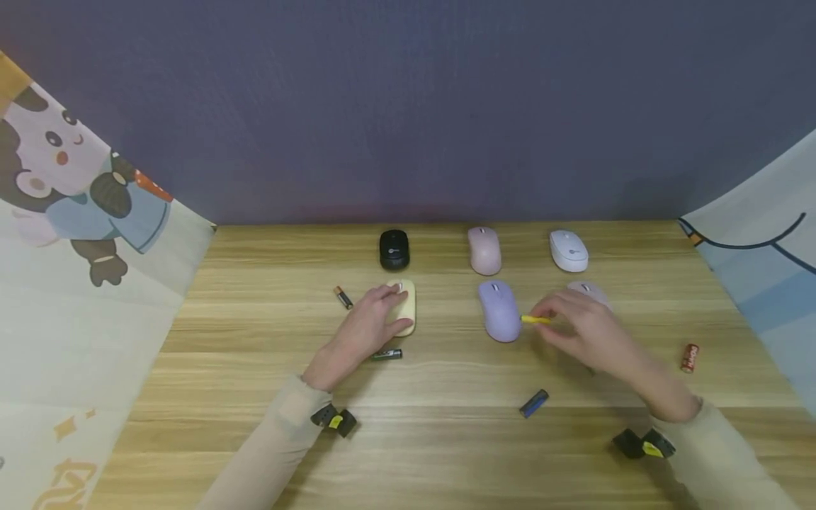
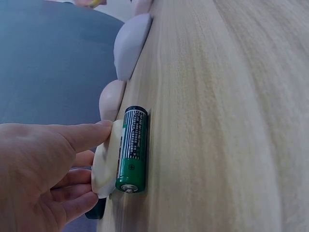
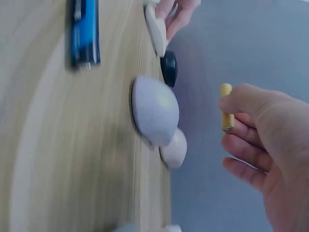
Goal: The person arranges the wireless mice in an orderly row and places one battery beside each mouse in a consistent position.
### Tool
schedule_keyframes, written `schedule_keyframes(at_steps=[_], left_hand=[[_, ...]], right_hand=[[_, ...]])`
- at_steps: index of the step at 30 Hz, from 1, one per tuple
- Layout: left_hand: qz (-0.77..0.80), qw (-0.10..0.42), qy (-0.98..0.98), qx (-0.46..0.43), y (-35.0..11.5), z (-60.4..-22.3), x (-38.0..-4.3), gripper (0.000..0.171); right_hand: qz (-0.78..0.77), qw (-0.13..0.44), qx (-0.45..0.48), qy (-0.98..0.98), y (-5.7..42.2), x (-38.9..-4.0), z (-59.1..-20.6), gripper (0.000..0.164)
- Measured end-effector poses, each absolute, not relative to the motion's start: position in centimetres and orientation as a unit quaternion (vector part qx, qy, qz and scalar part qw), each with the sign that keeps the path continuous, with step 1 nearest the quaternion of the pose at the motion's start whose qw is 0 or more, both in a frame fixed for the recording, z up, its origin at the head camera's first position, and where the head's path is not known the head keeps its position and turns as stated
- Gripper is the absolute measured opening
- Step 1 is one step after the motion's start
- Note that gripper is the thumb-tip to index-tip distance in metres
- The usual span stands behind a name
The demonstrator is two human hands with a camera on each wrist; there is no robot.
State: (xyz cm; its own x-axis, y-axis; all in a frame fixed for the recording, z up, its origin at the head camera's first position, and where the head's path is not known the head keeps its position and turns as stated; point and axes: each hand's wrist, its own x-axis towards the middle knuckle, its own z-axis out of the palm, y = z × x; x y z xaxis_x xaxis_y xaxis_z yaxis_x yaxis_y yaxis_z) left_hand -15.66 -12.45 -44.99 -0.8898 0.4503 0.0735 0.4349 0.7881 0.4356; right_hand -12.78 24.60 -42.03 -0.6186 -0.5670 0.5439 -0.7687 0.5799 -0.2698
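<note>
My left hand (image 1: 366,319) grips a pale yellow computer mouse (image 1: 408,312), thumb on one side and fingers on the other, as the left wrist view shows. A green and black battery (image 2: 133,150) lies on the table beside that mouse. Thumb and fingertips of my right hand (image 1: 589,329) pinch a yellow battery (image 3: 227,107), raised over the table. In the head view its tip is right at the edge of a purple mouse (image 1: 500,312). Behind the right hand, a pinkish mouse (image 1: 589,290) is partly hidden.
A black mouse (image 1: 394,250), a pink mouse (image 1: 484,251) and a white mouse (image 1: 569,251) stand in a back row. Loose batteries lie around: a black and copper one (image 1: 343,297), a blue one (image 1: 533,404) and a red one (image 1: 690,358). A dark wall (image 1: 408,113) rises behind the table.
</note>
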Motion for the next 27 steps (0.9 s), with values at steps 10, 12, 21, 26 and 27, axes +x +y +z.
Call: schedule_keyframes(at_steps=[10, 12, 21, 26, 27], left_hand=[[0.228, 0.022, 0.945, 0.232, -12.5, -45.0, -15.7, 0.06], [0.23, 0.021, 0.945, 0.233, -12.5, -45.0, -15.7, 0.06], [0.23, 0.02, 0.944, 0.235, -12.5, -45.2, -15.7, 0.06], [0.229, 0.012, 0.943, 0.24, -12.5, -45.2, -15.7, 0.059], [0.23, 0.011, 0.943, 0.24, -12.5, -45.1, -15.7, 0.059]], right_hand=[[0.241, 0.215, 0.307, -0.895, 27.0, -14.9, -41.6, 0.031], [0.242, 0.214, 0.293, -0.9, 27.3, -15.3, -41.6, 0.032], [0.252, 0.204, 0.201, -0.925, 29.8, -17.3, -42.3, 0.025], [0.269, 0.218, 0.166, -0.923, 30.8, -18.2, -42.6, 0.021], [0.275, 0.219, 0.158, -0.923, 31.0, -18.4, -42.7, 0.021]])
